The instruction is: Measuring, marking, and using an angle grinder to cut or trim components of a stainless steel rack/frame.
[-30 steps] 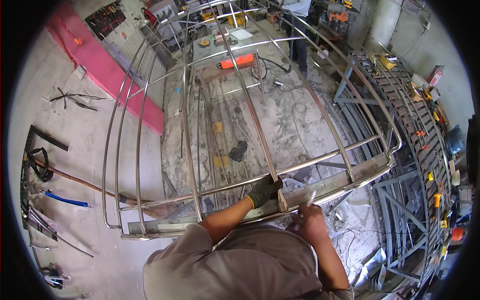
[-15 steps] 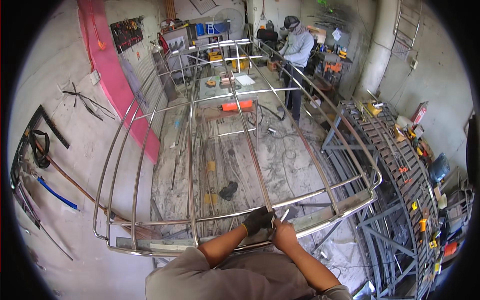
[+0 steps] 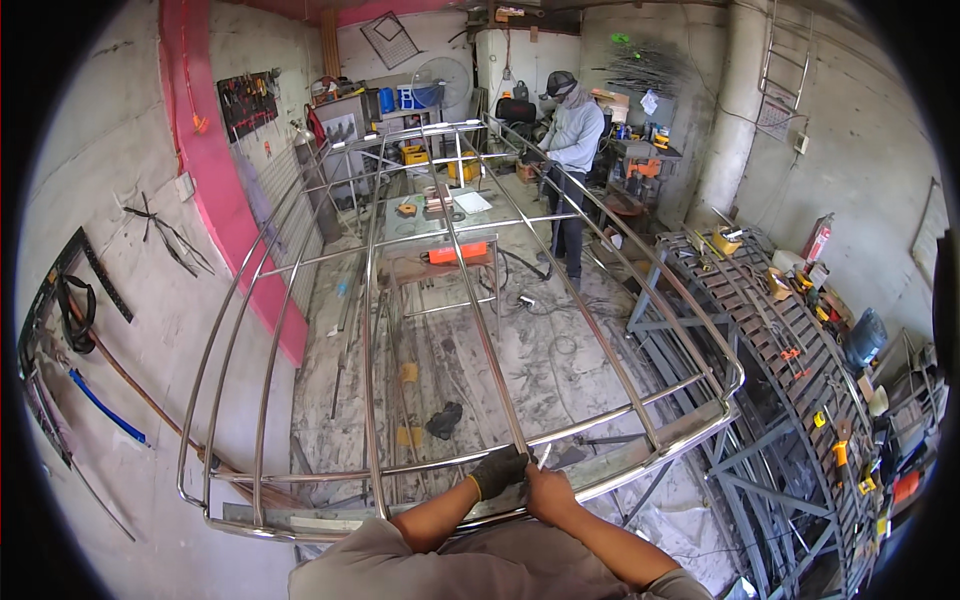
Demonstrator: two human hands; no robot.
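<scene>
A large frame of shiny metal tubes stretches away in front of me. At its near side my left hand, in a dark work glove, is closed on a lengthwise tube close to where that tube meets a crossbar. My bare right hand is right beside the glove, fingers closed round a slim white stick-like thing. Only its upper end shows above the fingers, close to the tube. Its lower part is hidden in the hand, so I cannot tell its exact kind.
Beyond the frame's far right side stands a co-worker. A slatted metal rack with tools is on the right. Inside the frame's outline are a worktable and an orange box. A black crumpled thing lies on the floor.
The view has tilted up a little. My right hand has come closer to the gloved left hand, and the white thing stands more upright. The left hand keeps its place on the tube.
</scene>
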